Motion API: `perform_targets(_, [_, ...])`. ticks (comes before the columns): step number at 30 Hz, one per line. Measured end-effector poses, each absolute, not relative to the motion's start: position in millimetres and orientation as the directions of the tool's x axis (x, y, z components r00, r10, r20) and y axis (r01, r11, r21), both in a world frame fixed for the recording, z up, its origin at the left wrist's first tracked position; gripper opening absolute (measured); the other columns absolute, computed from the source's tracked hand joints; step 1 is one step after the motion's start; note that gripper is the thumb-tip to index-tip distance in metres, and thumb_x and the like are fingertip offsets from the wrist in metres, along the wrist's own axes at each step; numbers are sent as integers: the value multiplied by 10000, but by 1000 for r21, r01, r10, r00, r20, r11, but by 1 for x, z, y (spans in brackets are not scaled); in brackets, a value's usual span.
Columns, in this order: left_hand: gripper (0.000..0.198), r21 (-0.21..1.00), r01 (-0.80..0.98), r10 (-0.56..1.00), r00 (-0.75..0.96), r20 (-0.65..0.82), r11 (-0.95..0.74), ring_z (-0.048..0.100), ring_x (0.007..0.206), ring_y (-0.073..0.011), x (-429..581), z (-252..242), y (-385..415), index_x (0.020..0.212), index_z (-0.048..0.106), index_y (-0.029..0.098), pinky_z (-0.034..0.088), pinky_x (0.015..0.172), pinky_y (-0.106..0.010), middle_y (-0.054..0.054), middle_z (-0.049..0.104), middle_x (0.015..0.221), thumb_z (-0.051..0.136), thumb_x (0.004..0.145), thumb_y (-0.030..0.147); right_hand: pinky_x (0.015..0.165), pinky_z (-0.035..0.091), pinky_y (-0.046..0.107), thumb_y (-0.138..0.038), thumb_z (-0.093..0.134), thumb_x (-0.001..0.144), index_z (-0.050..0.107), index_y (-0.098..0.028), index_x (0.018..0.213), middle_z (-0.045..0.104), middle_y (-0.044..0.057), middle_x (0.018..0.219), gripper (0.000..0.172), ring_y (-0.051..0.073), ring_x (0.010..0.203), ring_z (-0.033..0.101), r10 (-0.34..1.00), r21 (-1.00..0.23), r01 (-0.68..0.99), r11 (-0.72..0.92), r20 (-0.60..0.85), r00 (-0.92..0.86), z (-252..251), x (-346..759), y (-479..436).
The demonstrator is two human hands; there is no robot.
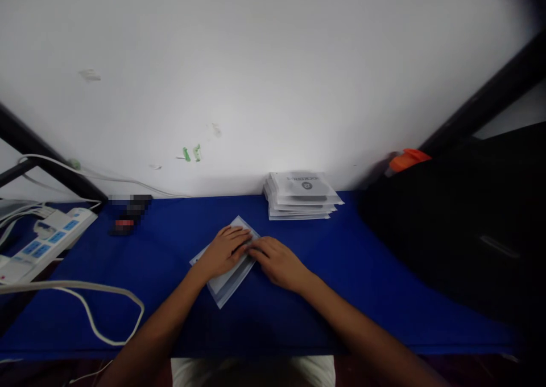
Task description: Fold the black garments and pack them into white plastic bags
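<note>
A frosted plastic bag with a pale flat item inside lies at an angle on the blue surface in front of me. My left hand rests on top of it, palm down, fingers stretched across the bag. At the bag's right edge is my right hand, its fingers bent and closed on that edge, close to the left fingertips. The fingers hide part of the bag's upper right side. Behind my hands, against the wall, sits a stack of similar printed bags, the top one with dark lettering and a round logo.
On the left lies a white power strip with plugs, and a white cable loops over the blue tabletop. A dark blurred-out object is near the wall. A large black item fills the right side, with something orange behind.
</note>
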State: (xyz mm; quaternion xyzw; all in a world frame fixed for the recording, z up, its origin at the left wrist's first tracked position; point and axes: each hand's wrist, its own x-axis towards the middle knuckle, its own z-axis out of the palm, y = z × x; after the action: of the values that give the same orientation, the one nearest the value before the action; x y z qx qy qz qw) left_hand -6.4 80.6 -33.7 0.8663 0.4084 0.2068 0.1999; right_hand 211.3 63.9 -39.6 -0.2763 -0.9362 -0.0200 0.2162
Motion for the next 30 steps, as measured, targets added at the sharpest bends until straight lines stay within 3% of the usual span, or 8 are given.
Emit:
perform_targets(4, [412,459,674,794,594,128,-579,451,1347,-205,-9,-36,83,1362,528,282,249,1170,-458,-26,571,1394,350,1012,407,772,480,351,-53,466,893,634,-139,955,633,108,939,199,221,833,548,656,-17,699,715,360,-663,-40,223,73])
perform_targets(7, [422,453,675,791,600,120,-582,451,1346,-205,-11,-35,84,1380,507,290,239,1169,-455,-32,563,1402,355,1010,425,719,454,323,-53,465,904,620,-159,897,607,83,870,188,209,781,515,671,12,711,703,319,-669,-41,225,77])
perform_targets(13, [439,445,675,784,612,108,-589,444,1351,-204,-11,-34,83,1388,495,292,220,1173,-453,-36,560,1405,355,1008,460,709,435,298,-44,461,918,628,-156,912,612,81,887,201,204,796,500,658,37,725,688,390,-644,-47,225,83])
perform_targets(30, [461,369,737,816,565,123,-566,421,1371,-238,-7,-46,79,1392,483,338,208,1169,-481,-1,534,1431,310,1001,511,699,378,319,-142,421,986,634,-158,821,603,68,796,270,192,755,490,476,168,574,801,401,-783,-47,221,74])
